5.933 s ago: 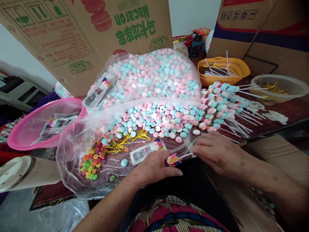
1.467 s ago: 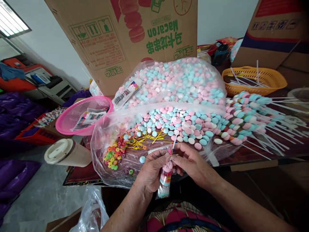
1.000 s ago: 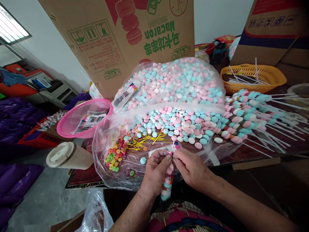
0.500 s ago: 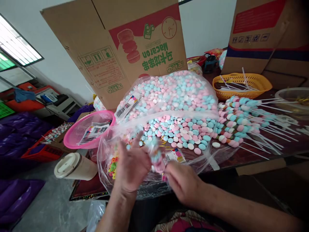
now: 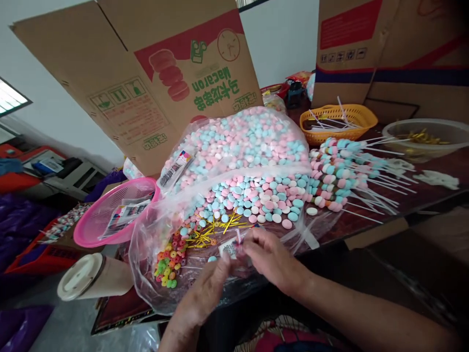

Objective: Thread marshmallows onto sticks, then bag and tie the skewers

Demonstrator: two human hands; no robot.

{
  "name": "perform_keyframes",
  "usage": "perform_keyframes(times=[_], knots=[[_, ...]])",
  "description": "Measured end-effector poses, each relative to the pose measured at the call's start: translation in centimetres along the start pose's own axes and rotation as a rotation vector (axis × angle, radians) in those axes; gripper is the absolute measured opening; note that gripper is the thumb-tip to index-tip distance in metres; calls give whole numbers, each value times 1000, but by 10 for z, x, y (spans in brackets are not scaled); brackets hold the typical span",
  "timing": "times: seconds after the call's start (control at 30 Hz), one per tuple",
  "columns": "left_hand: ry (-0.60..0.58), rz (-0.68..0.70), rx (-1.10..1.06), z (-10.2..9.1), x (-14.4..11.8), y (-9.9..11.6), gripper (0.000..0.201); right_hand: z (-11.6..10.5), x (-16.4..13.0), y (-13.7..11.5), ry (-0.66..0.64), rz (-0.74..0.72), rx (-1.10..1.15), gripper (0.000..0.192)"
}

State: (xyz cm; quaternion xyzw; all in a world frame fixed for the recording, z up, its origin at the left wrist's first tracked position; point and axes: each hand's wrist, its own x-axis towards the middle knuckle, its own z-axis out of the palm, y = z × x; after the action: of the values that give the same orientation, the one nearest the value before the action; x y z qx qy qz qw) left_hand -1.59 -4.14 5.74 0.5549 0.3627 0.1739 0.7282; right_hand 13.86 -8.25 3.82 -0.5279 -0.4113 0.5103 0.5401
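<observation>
My right hand [image 5: 269,256] is closed, thumb and fingers pinching a small, blurred pinkish-white piece [image 5: 239,238]; the rest of what it holds is hidden. Close below, my left hand [image 5: 207,293] has its thumb and fingers drawn together, almost meeting the right fingertips. What lies in its grip does not show. Just behind the hands lies a white printed label [image 5: 227,248]. Gold twist ties [image 5: 205,234] and colourful ring-shaped pieces [image 5: 172,256] are spread on clear plastic. Beyond them, pink, blue and white candies [image 5: 256,195] spill from a large clear bag [image 5: 252,137].
At left stand a pink basket [image 5: 82,230] with labelled packets and a lidded cup [image 5: 110,278]. Skewered candies [image 5: 337,171] are piled at right, before a yellow basket [image 5: 366,120] of white sticks and a clear bowl [image 5: 394,129]. Cardboard boxes [image 5: 120,54] rise behind.
My left hand has gone from spread fingers to a closed shape lower down. The blurred blue-and-pink candy piece upright at my right hand no longer shows. The view has swung right.
</observation>
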Motion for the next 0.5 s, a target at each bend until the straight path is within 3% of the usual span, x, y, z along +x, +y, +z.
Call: perform_keyframes(times=[0.07,0.17,0.27,0.4,0.5], knots=[[-50,-42,-134,11,3,-9,42,-1,-5,3,28,-198,-219,19],[-123,-105,-490,29,7,-15,53,-3,-13,7,2,-391,-491,18],[13,-100,-611,44,11,-18,39,-7,-16,11,-8,-412,-658,15],[297,36,-394,54,31,-29,18,-26,-16,19,-29,-189,-521,19],[376,128,-16,64,49,-40,19,-46,-20,23,18,-119,-424,22]])
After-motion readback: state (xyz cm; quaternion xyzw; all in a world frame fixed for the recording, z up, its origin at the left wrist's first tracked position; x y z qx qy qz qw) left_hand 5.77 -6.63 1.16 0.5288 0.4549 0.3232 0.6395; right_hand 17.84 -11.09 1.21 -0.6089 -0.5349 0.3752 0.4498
